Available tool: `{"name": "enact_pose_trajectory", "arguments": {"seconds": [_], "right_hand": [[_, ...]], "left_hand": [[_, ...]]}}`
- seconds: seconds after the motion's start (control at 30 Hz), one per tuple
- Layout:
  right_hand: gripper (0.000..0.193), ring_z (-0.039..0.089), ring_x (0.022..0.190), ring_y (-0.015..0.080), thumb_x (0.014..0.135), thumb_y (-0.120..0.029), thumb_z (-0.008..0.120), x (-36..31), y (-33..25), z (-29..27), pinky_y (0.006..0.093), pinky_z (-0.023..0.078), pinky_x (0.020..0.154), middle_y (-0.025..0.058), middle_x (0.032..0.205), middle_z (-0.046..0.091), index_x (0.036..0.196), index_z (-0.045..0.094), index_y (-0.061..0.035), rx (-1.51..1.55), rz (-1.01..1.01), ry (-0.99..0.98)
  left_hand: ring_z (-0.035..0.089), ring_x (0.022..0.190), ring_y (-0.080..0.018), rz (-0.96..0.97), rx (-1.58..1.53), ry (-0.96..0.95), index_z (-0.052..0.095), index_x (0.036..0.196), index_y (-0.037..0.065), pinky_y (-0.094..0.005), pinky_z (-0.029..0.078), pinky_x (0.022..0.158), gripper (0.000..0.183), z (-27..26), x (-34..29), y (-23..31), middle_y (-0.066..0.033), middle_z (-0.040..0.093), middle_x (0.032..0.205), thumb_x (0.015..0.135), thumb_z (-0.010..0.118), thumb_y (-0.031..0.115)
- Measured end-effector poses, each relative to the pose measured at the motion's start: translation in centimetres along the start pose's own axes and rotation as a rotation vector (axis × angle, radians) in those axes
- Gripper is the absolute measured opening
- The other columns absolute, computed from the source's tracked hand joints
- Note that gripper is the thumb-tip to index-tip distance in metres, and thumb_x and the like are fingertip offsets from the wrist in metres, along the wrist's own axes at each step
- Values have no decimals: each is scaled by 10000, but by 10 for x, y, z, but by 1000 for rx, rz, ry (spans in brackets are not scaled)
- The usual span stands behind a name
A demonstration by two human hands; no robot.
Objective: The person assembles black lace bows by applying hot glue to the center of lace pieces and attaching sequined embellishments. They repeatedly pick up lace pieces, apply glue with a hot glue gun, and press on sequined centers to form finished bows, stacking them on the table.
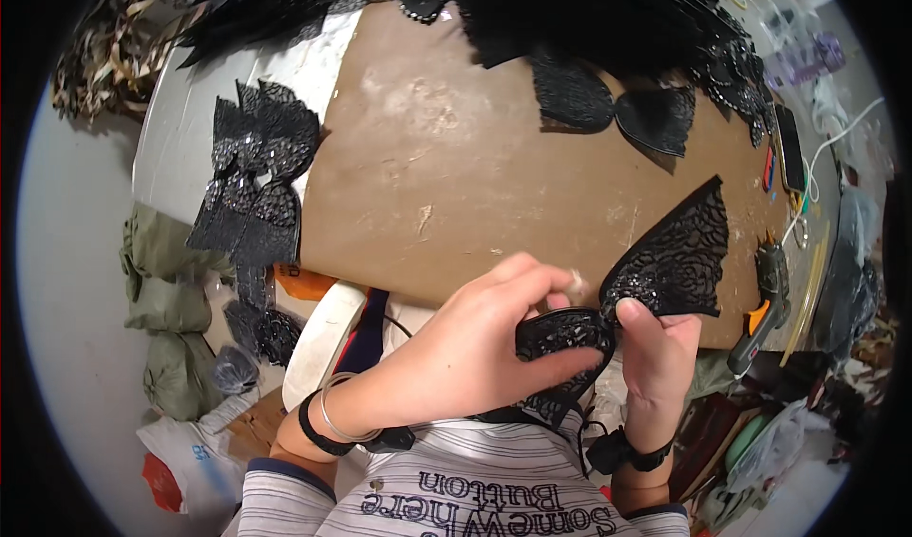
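Observation:
A black lace piece [674,254] with a fan-shaped wing and glittering trim at its narrow middle is held in front of my body, just over the table's near edge. My right hand [655,352] pinches it near the middle, thumb on top. Around its other, rounded half [562,333] curls my left hand [480,333], thumb laid across the front and the fingers bent behind the upper rim. By the left fingertips is a small pale blur that I cannot make out. More lace hangs below, against my striped shirt, partly hidden by the left hand.
Similar black lace pieces [255,171] lie stacked at the left; a black bow-like pair [575,95] and dark feathers [589,10] are at the back. On the right are a glue gun [768,295], yellowish sticks [812,285], a phone [789,148] and a white cable [836,138].

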State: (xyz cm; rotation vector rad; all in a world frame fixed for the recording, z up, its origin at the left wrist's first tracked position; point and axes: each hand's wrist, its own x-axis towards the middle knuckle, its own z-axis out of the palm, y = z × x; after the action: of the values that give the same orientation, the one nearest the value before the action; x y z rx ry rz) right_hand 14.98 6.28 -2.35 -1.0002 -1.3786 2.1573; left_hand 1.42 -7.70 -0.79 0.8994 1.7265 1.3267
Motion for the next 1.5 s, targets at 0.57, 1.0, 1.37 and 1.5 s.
{"name": "enact_pose_trajectory", "arguments": {"seconds": [0.57,1.0,1.37,1.5], "right_hand": [[236,622,834,172,759,111,705,4,5,57,259,537,703,151,1007,639,982,695,34,-360,-318,-211],[169,646,710,151,830,54,672,25,14,108,276,529,658,74,845,683,994,660,19,-77,140,-305],[122,660,688,143,828,78,695,34,49,134,268,554,610,81,841,696,942,686,39,35,127,-327],[96,678,749,149,859,38,702,49,54,151,267,586,667,88,862,694,953,686,49,-8,204,-393]], "left_hand": [[620,794,-104,-160,-437,147,639,958,-20,-247,498,680,234,-32,-36,-24,-50,622,880,770,778,0],[614,845,-58,-323,-547,163,623,988,-2,-230,511,750,245,-77,-53,-39,-26,680,895,819,785,71],[600,820,-159,-142,-218,419,564,933,6,-296,494,764,245,-81,-69,-52,-67,554,877,790,760,40],[632,819,-270,-143,138,541,610,941,-1,-335,506,768,256,-100,-71,-45,-133,594,891,760,775,73]]}}
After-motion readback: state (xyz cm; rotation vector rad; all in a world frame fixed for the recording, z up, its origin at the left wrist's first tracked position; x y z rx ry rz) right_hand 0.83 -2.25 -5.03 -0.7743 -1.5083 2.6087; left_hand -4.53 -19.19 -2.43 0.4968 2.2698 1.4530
